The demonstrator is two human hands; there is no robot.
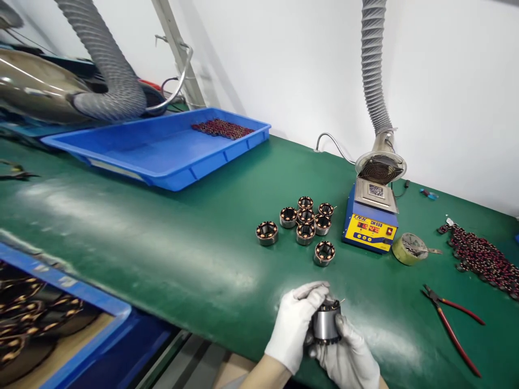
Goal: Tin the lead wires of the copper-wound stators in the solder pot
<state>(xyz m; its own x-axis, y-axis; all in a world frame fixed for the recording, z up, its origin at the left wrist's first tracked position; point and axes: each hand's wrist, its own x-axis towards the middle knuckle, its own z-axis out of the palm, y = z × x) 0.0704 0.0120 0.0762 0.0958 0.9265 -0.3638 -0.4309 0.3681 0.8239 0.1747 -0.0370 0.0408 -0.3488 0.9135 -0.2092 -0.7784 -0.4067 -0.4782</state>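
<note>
Both my hands wear white gloves and meet near the front edge of the green table [162, 254]. My left hand [294, 324] curls round the left side of a small metal motor stator [326, 323] with copper windings. My right hand [348, 356] grips the same stator from below and the right. Thin wire ends stick out of its top. Several more stators [305, 221] stand in a cluster further back on the table, one [267, 233] a little apart to the left and another [324, 253] nearest my hands.
A blue and yellow solder pot [371, 224] stands behind the cluster under a ribbed fume hose [373, 70]. Red-handled pliers [452, 327] lie at the right, a tape roll [409, 248] and a pile of small dark red parts [482, 259] beyond. A blue tray [133, 146] sits back left.
</note>
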